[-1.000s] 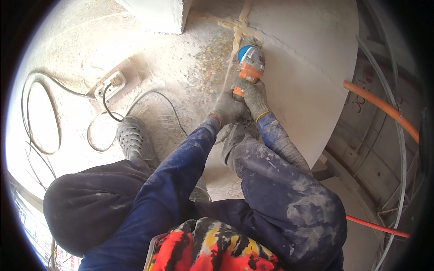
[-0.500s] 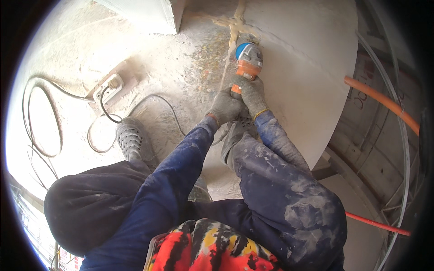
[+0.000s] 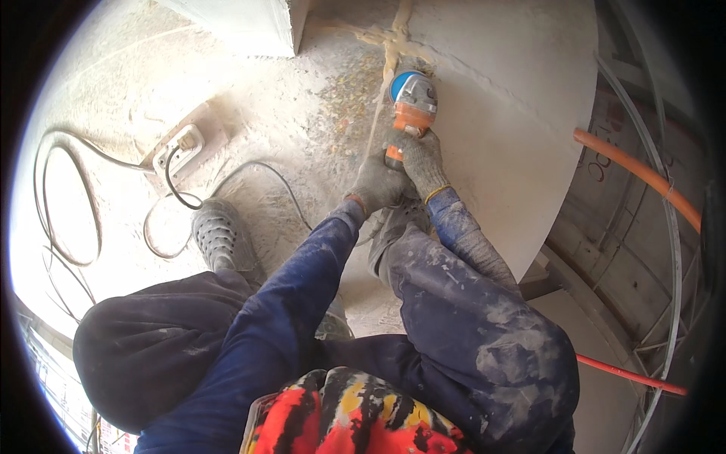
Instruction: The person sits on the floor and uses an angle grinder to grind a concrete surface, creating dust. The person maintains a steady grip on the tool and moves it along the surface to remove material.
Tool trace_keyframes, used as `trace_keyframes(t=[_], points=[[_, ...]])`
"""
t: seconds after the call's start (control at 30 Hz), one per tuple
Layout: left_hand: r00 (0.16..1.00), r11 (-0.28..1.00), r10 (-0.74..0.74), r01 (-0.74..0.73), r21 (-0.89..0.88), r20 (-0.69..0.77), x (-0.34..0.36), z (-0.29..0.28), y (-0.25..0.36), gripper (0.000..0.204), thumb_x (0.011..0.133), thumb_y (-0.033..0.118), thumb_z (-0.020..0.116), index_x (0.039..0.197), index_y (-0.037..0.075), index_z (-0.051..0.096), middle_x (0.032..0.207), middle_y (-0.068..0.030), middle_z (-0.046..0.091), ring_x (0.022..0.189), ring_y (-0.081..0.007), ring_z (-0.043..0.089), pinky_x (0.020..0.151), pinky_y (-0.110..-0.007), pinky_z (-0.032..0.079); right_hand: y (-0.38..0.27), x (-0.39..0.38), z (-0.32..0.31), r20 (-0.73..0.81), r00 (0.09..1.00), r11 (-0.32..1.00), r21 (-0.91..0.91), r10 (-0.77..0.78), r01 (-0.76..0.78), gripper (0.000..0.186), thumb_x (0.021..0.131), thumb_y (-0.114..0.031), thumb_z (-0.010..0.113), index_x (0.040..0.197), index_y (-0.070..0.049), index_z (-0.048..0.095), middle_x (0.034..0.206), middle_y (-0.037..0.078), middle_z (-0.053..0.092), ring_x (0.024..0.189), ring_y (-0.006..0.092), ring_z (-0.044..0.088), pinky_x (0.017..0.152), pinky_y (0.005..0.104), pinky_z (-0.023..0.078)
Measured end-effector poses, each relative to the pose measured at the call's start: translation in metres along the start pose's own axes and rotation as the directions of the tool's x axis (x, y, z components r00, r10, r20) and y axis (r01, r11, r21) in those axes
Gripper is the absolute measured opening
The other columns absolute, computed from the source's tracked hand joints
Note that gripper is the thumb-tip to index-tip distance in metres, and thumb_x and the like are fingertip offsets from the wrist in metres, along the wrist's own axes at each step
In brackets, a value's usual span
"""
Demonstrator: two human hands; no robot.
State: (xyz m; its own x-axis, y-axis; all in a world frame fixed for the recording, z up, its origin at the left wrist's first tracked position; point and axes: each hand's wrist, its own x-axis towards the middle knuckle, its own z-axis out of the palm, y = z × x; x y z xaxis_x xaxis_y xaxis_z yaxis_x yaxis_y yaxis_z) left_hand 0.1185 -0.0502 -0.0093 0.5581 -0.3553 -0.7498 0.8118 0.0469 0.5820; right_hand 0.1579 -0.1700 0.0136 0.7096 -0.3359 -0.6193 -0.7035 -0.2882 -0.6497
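Note:
Both hands, in dusty grey knit gloves, grip an orange and grey angle grinder (image 3: pixel 414 115) with a blue disc (image 3: pixel 403 85) at its far end. My left hand (image 3: pixel 378 184) wraps the rear of its body, low and near my right shoe. Closer to the grinder's head, my right hand (image 3: pixel 423 163) is closed round the orange housing. The disc lies at the dusty floor surface (image 3: pixel 484 166), beside a tan filler seam (image 3: pixel 392 57) that forms a cross. Whether the disc touches the floor cannot be told. The gloves hide most of the grinder's body.
A power strip (image 3: pixel 179 149) with a plug in it lies to the left, and a black cable (image 3: pixel 276 172) loops around it. A white block (image 3: pixel 249 26) stands far ahead. Rightward, beyond the floor's edge, are an orange pipe (image 3: pixel 635 175) and a red pipe (image 3: pixel 628 372).
The grinder and both hands have shifted very slightly to the left. My grip on it is the same.

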Motion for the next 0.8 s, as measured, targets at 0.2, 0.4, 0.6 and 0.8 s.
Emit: trace_keyframes(t=[0.2, 0.4, 0.6, 0.8], points=[[1.0, 1.0, 0.018, -0.018, 0.003, 0.019, -0.009, -0.001, 0.005, 0.03, 0.078, 0.001, 0.082, 0.104, -0.001, 0.066, 0.084, -0.0073, 0.07, 0.072, -0.0172, 0.068, 0.06, -0.038, 0.056, -0.003, -0.001, -0.002, 0.035, 0.999, 0.999, -0.049, 0.006, -0.004, 0.043, 0.08, -0.03, 0.087, 0.108, 0.0, 0.072, 0.097, 0.008, 0.075, 0.083, 0.0192, 0.074, 0.074, 0.0382, 0.06], [0.999, 0.996, 0.043, -0.045, 0.071, 0.031, -0.002, -0.004, 0.012, 0.018, 0.094, 0.01, 0.071, 0.105, -0.003, 0.066, 0.086, -0.0074, 0.072, 0.075, -0.0163, 0.068, 0.062, -0.038, 0.055, -0.006, 0.006, 0.0, 0.033, 0.999, 0.999, 0.039, -0.024, 0.023, 0.042, 0.082, -0.029, 0.086, 0.106, 0.002, 0.071, 0.095, 0.009, 0.076, 0.08, 0.0188, 0.075, 0.072, 0.036, 0.06], [0.996, 0.996, 0.088, -0.088, -0.002, -0.019, 0.002, 0.009, -0.003, 0.019, 0.1, 0.01, 0.068, 0.115, -0.002, 0.067, 0.096, -0.0049, 0.073, 0.086, -0.0138, 0.068, 0.072, -0.037, 0.056, -0.006, 0.005, -0.009, 0.062, 0.994, 0.994, -0.059, -0.09, 0.093, 0.042, 0.082, -0.031, 0.086, 0.104, 0.003, 0.071, 0.09, 0.009, 0.076, 0.079, 0.0185, 0.075, 0.072, 0.0358, 0.059], [0.994, 0.99, 0.112, -0.111, 0.081, -0.006, 0.015, 0.006, -0.013, 0.026, 0.1, 0.01, 0.071, 0.123, 0.0, 0.067, 0.106, -0.0045, 0.075, 0.095, -0.0134, 0.067, 0.081, -0.036, 0.057, -0.003, 0.011, -0.007, 0.07, 0.995, 0.995, -0.07, -0.066, 0.071, 0.041, 0.082, -0.032, 0.085, 0.104, 0.0, 0.072, 0.091, 0.009, 0.077, 0.08, 0.0192, 0.075, 0.072, 0.0357, 0.059]])
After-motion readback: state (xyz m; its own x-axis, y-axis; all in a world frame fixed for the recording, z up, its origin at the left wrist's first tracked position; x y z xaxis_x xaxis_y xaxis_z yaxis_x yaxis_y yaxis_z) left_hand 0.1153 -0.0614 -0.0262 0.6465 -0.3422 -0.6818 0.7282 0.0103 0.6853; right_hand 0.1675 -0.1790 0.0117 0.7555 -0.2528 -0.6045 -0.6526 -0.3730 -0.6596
